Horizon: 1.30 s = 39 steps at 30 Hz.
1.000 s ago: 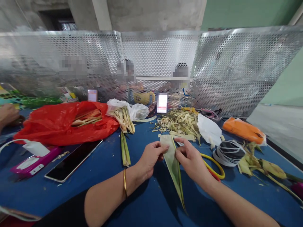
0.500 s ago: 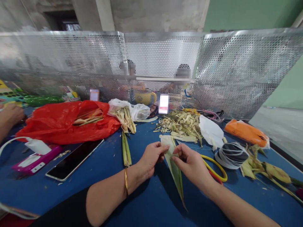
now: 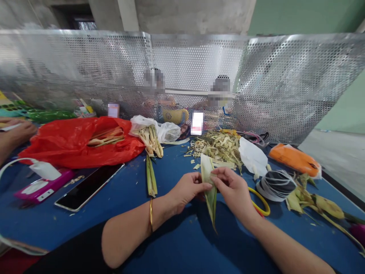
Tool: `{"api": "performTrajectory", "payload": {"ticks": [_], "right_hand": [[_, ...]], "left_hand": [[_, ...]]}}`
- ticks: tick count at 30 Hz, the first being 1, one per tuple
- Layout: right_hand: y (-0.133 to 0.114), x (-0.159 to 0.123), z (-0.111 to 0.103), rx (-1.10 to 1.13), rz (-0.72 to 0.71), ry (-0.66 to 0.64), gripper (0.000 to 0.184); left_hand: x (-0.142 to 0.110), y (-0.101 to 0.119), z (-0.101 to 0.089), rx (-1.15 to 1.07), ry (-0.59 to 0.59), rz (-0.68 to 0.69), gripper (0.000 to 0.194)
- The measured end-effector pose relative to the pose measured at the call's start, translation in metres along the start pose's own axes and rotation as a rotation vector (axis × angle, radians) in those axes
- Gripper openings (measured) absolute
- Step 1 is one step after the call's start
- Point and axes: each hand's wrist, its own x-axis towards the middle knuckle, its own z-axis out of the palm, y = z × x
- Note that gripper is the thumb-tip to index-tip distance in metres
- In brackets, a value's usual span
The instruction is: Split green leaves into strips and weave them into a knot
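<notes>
snugly, leaf (image 3: 211,199) in pinched left hand (image 3: 186,191)

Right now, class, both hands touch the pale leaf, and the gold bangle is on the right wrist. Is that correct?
Not quite: the head view shows the gold bangle on the left wrist. The left hand and right hand do touch the pale leaf.

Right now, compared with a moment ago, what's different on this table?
The pale leaf's lower tip has shifted up and left in the view. The left hand and right hand are both still on it. At the left edge, another person's hand has moved rightward. The red bag and black phone stayed put.
</notes>
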Motion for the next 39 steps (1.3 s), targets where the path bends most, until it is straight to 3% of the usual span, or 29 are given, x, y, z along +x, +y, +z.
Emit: {"api": "performTrajectory", "payload": {"ticks": [4,8,10,14,19,25,32,39], "right_hand": [[-0.003,0.000,0.002,0.119,0.029,0.025,0.020],[-0.003,0.003,0.002,0.248,0.042,0.060,0.042],[-0.002,0.004,0.001,0.259,0.077,0.023,0.038],[-0.001,-0.001,0.006,0.124,0.096,-0.110,0.012],[-0.002,-0.012,0.014,0.045,0.059,-0.226,0.005],[-0.006,-0.005,0.009,0.253,0.052,-0.133,0.023],[-0.016,0.001,0.001,0.304,0.136,-0.031,0.023],[-0.016,0.002,0.000,0.303,0.142,-0.101,0.023]], "left_hand": [[0.002,0.000,-0.003,-0.006,0.031,0.002,0.031],[0.004,-0.002,-0.007,-0.006,-0.029,0.001,0.033],[0.004,-0.002,-0.007,-0.007,-0.029,-0.020,0.033],[0.005,0.000,-0.006,-0.017,0.131,0.089,0.033],[0.005,0.006,-0.006,-0.012,0.355,0.276,0.022],[-0.002,0.005,0.000,0.067,0.206,0.188,0.021],[-0.006,0.007,0.005,0.098,0.123,0.131,0.024],[-0.005,0.007,0.002,0.260,0.173,0.223,0.029]]}}
